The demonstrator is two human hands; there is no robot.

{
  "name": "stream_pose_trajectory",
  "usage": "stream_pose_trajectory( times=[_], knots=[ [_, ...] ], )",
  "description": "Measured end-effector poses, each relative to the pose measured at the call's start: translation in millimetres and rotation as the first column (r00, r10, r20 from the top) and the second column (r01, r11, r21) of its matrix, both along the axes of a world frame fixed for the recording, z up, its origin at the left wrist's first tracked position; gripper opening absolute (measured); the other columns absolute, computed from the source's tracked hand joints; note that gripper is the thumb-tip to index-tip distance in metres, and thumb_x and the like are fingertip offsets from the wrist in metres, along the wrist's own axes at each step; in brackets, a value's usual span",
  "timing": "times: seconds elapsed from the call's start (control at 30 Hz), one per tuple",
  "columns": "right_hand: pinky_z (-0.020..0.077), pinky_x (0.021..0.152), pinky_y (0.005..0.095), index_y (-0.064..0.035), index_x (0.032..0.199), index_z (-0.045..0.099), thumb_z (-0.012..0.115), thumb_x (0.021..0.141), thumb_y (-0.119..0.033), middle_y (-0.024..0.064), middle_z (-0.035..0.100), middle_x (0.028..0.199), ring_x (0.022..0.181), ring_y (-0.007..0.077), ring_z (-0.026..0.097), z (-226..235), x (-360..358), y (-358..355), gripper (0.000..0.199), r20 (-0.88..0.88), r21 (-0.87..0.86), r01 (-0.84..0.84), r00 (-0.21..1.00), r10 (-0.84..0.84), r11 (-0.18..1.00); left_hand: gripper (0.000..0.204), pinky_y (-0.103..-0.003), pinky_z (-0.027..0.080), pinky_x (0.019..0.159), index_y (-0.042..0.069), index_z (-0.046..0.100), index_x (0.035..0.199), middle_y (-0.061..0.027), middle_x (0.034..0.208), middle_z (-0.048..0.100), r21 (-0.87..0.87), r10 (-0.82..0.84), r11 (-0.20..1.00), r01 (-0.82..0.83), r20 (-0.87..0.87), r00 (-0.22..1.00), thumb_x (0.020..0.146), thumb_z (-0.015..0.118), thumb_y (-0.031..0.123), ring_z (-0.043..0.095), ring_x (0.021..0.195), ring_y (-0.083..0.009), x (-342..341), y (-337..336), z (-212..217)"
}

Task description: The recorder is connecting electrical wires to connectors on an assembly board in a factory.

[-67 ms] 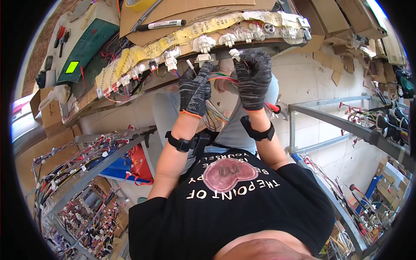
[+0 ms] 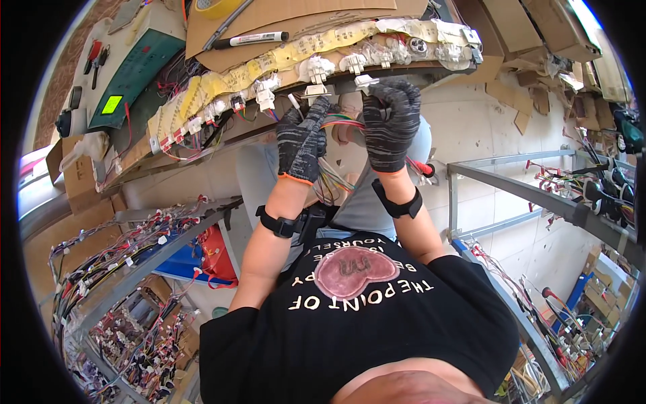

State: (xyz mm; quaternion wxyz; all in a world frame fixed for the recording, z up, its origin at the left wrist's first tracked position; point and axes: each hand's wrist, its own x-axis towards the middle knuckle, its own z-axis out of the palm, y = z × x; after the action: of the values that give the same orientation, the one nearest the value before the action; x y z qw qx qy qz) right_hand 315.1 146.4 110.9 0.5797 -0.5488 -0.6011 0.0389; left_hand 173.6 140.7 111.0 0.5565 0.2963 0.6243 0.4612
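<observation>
Near the connector board (image 2: 269, 64), left (image 2: 301, 143) and right hands (image 2: 392, 128) reach forward, apart, each curled round coloured wires (image 2: 342, 120).

Both of the person's arms reached forward, bent, with the hands side by side and a narrow gap between the two sets of fingers. The left hand (image 2: 301, 143) pointed ahead, its index finger slanting toward the right hand (image 2: 392, 124). The right hand sat slightly farther forward, its fingers curled inward; some fingertips on both hands were hidden. Dark grey knit gloves (image 2: 296, 160) covered the fingers. Behind the fingers, a black strap circled each wrist. Farther back, the left forearm (image 2: 258, 262) and right forearm (image 2: 420, 232) were bare, angled inward toward the fingers.
</observation>
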Motion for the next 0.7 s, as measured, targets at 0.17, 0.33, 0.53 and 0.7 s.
stream_pose_trajectory(
  times=[0.17, 0.33, 0.53, 0.7],
  knots=[
    [0.0431, 0.071, 0.0361, -0.0039, 0.079, 0.059, 0.063, 0.062, 0.007, 0.0115, 0.057, 0.083, 0.079, 0.0281, 0.054, 3.7, -9.0, 3.5, 0.021, -0.015, 0.082, 0.012, 1.0, -0.011, 0.997, 0.022, -0.025, 0.029, 0.036, 0.004, 0.062, 0.082, -0.001, 0.056, 0.052, -0.107, -0.019, 0.994, 0.028, 0.083, 0.996, 0.076, 0.068, 0.025, 0.04, 0.038, -0.0079, -0.5, -1.4, 19.1],
    [0.0447, 0.068, 0.0348, -0.0041, 0.079, 0.059, 0.062, 0.062, 0.008, 0.0112, 0.057, 0.083, 0.076, 0.0278, 0.055, -0.5, -5.3, 15.6, 0.022, 0.069, 0.077, -0.072, 0.995, 0.066, 0.994, 0.022, -0.024, 0.028, 0.035, 0.004, 0.061, 0.079, -0.0004, 0.056, 0.052, -0.094, -0.037, 0.995, 0.044, 0.072, 0.997, 0.077, 0.067, 0.025, 0.039, 0.038, -0.0073, 3.0, 0.2, 22.4],
    [0.0447, 0.063, 0.0361, -0.0057, 0.081, 0.058, 0.065, 0.067, -0.004, 0.0118, 0.056, 0.081, 0.072, 0.0281, 0.055, 38.8, 4.0, -10.2, 0.016, 0.14, 0.017, -0.086, 0.987, 0.083, 0.996, 0.022, -0.023, 0.025, 0.034, 0.007, 0.059, 0.078, 0.0016, 0.054, 0.049, -0.112, 0.044, 0.994, -0.017, 0.249, 0.967, 0.078, 0.066, 0.027, 0.036, 0.036, -0.0068, -1.2, 3.9, 18.1],
    [0.0449, 0.068, 0.0338, -0.0085, 0.082, 0.057, 0.059, 0.082, -0.028, 0.0054, 0.059, 0.086, 0.075, 0.0199, 0.055, -27.3, 19.2, -69.8, 0.02, -0.971, -0.176, -0.823, 0.054, -0.234, 0.54, 0.023, -0.024, 0.022, 0.033, 0.009, 0.056, 0.072, 0.0017, 0.053, 0.048, -0.082, -0.086, 0.992, 0.099, 0.152, 0.985, 0.078, 0.067, 0.028, 0.033, 0.035, -0.0069, -1.4, 16.3, 15.1]
  ],
)
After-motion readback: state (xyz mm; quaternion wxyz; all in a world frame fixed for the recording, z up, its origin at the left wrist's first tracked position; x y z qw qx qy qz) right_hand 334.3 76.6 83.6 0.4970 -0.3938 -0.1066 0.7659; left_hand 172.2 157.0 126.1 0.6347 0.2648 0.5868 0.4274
